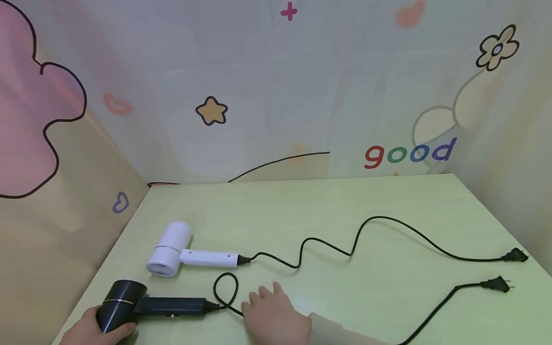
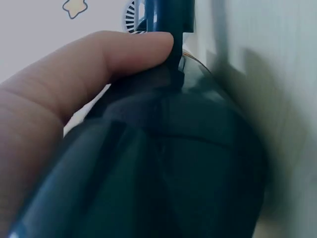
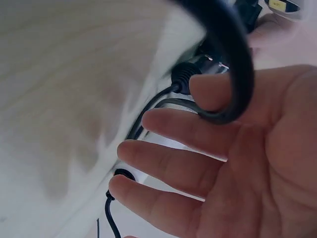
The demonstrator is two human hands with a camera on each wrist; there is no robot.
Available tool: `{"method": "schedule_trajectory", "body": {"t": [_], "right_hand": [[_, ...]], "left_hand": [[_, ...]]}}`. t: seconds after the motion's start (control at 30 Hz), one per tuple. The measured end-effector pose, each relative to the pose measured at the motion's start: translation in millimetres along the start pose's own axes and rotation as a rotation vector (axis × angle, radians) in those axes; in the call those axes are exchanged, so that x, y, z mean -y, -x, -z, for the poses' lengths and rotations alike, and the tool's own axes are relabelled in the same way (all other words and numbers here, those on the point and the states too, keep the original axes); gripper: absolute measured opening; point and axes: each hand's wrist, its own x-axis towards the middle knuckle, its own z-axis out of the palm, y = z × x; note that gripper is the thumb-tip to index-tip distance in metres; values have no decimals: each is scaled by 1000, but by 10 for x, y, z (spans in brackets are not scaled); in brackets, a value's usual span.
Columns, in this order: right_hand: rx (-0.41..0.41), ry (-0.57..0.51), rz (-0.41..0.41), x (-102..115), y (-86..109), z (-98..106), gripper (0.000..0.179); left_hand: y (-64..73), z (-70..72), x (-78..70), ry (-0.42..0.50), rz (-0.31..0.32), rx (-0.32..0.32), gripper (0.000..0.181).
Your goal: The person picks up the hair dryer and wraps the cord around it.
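Observation:
My left hand (image 1: 84,329) grips the head of a black hair dryer (image 1: 170,306) at the table's front left; its thumb lies along the glossy body in the left wrist view. The dryer's power cord (image 1: 225,273) makes a small loop beyond the handle. My right hand (image 1: 276,314) holds this cord between thumb and index finger, the other fingers extended, as the right wrist view shows. The cord's middle stretch is hidden by the right hand and sleeve or out of view. Its plug (image 1: 496,284) lies at the right.
Behind the black dryer lies a white hair dryer (image 1: 209,258), its black cord (image 1: 332,244) running in waves to a plug (image 1: 515,255) near the right edge. The pale green table (image 1: 302,206) meets a printed cloth backdrop (image 1: 267,72) at the back and sides.

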Motion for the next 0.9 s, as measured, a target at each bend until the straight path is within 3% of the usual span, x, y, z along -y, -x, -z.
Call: {"method": "schedule_trajectory", "body": {"t": [0.17, 0.27, 0.53, 0.7, 0.9], "right_hand": [[-4, -42, -12, -57, 105, 48, 25], [-45, -82, -10, -109, 177, 85, 14], [-213, -112, 23, -255, 415, 203, 21], [-347, -126, 14, -394, 548, 290, 21], [-499, -378, -26, -645, 654, 433, 30]], "left_hand": [[22, -26, 47, 42, 32, -1, 103], [41, -30, 53, 67, 52, -1, 106], [161, 77, -63, 90, 41, -8, 109], [209, 214, -326, 105, -3, -96, 111], [255, 318, -808, 191, -42, -250, 104]]}}
